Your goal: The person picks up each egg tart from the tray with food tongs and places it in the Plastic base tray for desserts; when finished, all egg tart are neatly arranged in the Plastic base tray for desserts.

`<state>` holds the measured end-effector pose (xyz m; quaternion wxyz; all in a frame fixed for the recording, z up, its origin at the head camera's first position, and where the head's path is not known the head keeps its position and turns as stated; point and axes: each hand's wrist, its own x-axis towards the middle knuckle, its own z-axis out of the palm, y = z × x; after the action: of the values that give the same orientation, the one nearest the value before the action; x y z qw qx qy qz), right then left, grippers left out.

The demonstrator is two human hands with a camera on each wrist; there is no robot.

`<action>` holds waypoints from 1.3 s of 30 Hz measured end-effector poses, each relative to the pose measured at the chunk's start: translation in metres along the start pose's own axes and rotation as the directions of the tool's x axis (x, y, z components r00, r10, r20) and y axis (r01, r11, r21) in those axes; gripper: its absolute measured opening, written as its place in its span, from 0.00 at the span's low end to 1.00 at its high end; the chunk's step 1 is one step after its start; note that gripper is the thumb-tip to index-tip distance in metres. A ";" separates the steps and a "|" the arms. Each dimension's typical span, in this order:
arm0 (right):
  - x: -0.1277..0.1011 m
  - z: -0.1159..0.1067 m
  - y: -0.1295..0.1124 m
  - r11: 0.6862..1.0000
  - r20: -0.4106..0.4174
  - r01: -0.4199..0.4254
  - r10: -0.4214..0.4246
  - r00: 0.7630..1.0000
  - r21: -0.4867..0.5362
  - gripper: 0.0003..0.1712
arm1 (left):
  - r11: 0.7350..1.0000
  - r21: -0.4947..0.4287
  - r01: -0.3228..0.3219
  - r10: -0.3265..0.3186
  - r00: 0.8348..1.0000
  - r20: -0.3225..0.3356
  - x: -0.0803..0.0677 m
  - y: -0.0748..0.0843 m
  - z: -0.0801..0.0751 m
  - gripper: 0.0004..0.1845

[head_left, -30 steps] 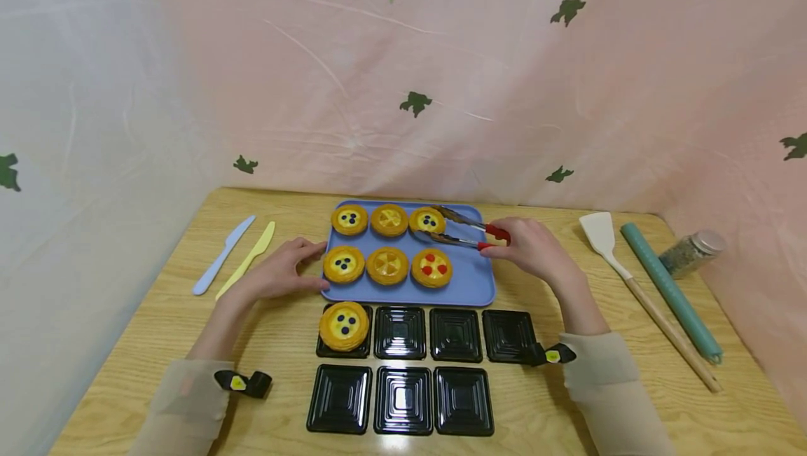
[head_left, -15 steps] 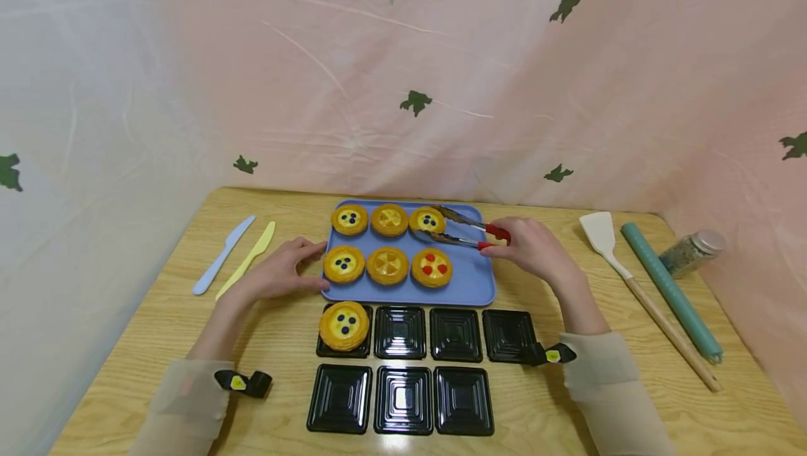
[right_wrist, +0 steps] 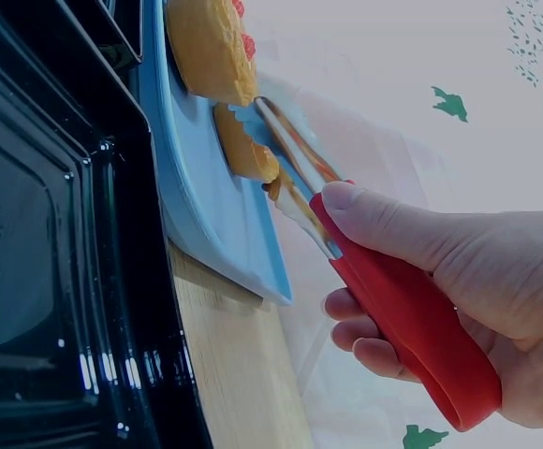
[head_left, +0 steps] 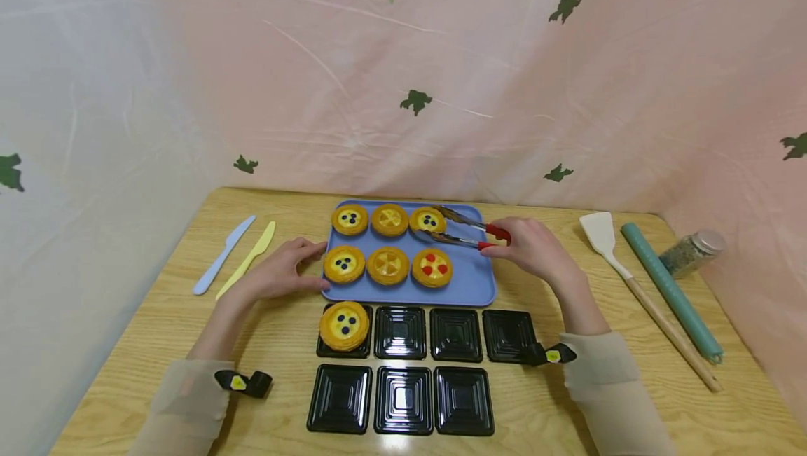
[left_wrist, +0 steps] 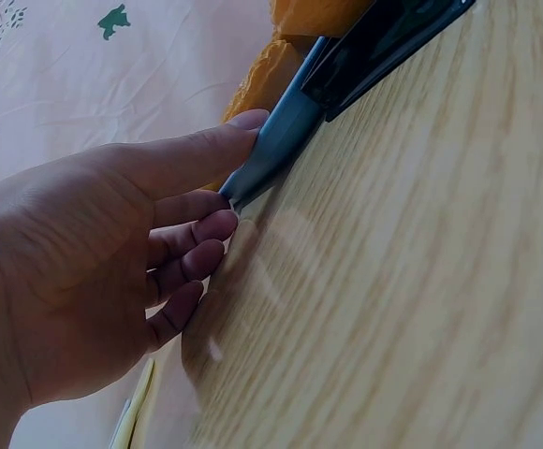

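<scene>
In the head view, the blue tray [head_left: 469, 281] bears two rows of tarts. My left hand [head_left: 284, 270] rests at its left edge, thumb near the front corner; the left wrist view shows the relaxed fingers [left_wrist: 192, 267] against the tray's side. My right hand [head_left: 532, 246] grips red-handled tongs [head_left: 498, 233], thumb on one handle [right_wrist: 384, 281] in the right wrist view. The tongs' spread tips lie on either side of the blueberry-topped tart [head_left: 427, 220] at the back right. A strawberry-topped tart [head_left: 431, 268] sits in front of it.
Square black trays [head_left: 400, 333] stand in two rows before the blue tray; the back-left one bears a blueberry-topped tart [head_left: 344, 326]. At left lie a blue knife [head_left: 221, 260] and a yellow knife [head_left: 252, 256]. A spatula [head_left: 630, 281], a teal rolling pin [head_left: 671, 291] and a jar [head_left: 690, 254] are at right.
</scene>
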<state>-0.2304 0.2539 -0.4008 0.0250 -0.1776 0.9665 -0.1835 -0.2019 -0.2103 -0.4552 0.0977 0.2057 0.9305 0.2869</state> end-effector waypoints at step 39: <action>-0.059 -0.037 -0.031 0.983 -0.092 0.185 -0.183 0.979 0.009 0.27 | 1.000 -0.018 0.001 -0.001 1.000 0.008 0.006 -0.003 -0.004 0.48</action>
<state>-0.1692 0.2611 -0.3559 -0.0344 -0.2574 0.9445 -0.2012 -0.2092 -0.2117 -0.4543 0.1035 0.2054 0.9276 0.2943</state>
